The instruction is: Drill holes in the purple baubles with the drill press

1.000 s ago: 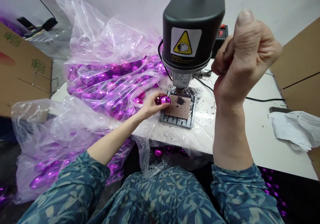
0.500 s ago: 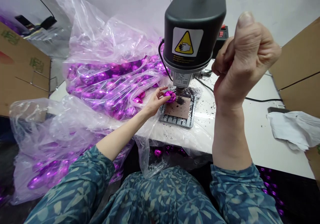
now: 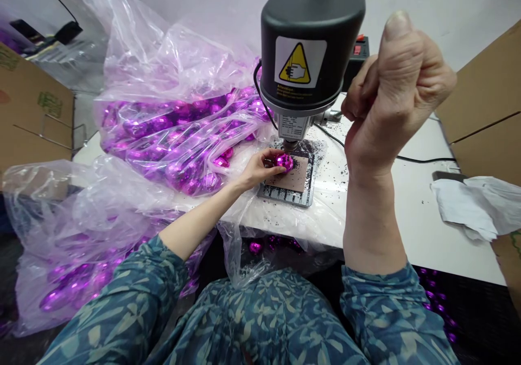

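Observation:
Between the thumb and fingers of my left hand is a shiny faceted purple ball, held just below the tip of the black drill press. Under the ball lies a brown pad on the grey metal base, with dark shavings around it. My right hand is raised at the right of the machine head, its fingers curled closed. What those fingers hold, if anything, is hidden.
A clear bag full of purple balls fills the table's left part, with another bag lower left. White crumpled plastic lies at the right. Cardboard boxes flank the table. A black cable crosses behind my right wrist.
My left hand has moved slightly right with the purple ball, bringing it more over the brown pad. My right hand stays closed beside the machine. The whole view has shifted a little.

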`<state>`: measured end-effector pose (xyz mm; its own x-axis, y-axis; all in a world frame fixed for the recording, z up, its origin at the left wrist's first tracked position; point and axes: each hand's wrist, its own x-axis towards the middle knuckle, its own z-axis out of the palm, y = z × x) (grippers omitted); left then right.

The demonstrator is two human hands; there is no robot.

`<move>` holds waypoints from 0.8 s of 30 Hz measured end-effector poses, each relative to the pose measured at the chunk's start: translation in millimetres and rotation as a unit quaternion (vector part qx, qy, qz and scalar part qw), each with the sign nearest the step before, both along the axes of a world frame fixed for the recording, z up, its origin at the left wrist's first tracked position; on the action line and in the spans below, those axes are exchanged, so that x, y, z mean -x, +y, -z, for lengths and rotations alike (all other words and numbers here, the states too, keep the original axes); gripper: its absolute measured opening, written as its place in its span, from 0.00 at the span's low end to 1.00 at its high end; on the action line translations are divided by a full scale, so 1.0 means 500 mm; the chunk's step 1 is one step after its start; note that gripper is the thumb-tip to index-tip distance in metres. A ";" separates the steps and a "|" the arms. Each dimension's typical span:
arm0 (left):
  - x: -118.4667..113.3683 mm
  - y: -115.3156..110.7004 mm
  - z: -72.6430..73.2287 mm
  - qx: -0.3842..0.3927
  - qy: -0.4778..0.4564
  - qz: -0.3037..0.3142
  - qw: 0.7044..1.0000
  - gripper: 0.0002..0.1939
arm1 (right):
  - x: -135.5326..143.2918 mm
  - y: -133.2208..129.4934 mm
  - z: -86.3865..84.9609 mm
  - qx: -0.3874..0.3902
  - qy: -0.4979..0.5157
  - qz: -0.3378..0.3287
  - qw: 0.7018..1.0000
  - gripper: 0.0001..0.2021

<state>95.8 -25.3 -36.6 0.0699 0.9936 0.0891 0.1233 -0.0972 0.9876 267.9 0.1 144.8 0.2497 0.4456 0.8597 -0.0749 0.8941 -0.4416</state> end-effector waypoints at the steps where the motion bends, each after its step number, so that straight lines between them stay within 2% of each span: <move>1: -0.002 -0.002 -0.002 -0.009 0.016 0.005 1.000 0.30 | 0.000 0.000 0.000 0.001 -0.003 0.004 1.000 0.35; 5: -0.014 -0.012 0.000 -0.041 0.054 0.016 0.998 0.30 | -0.002 0.000 0.001 -0.007 0.004 -0.012 1.000 0.35; 13: -0.029 -0.024 0.013 -0.054 0.043 0.013 0.998 0.28 | -0.003 -0.022 0.012 0.020 0.006 0.002 1.000 0.33; 18: -0.027 -0.024 0.010 -0.049 0.048 0.009 0.998 0.29 | -0.004 -0.040 0.056 -0.021 0.031 0.016 0.999 0.31; 24: -0.029 -0.026 0.008 -0.050 0.039 0.005 0.998 0.28 | -0.007 -0.035 0.104 -0.090 0.024 0.037 0.995 0.31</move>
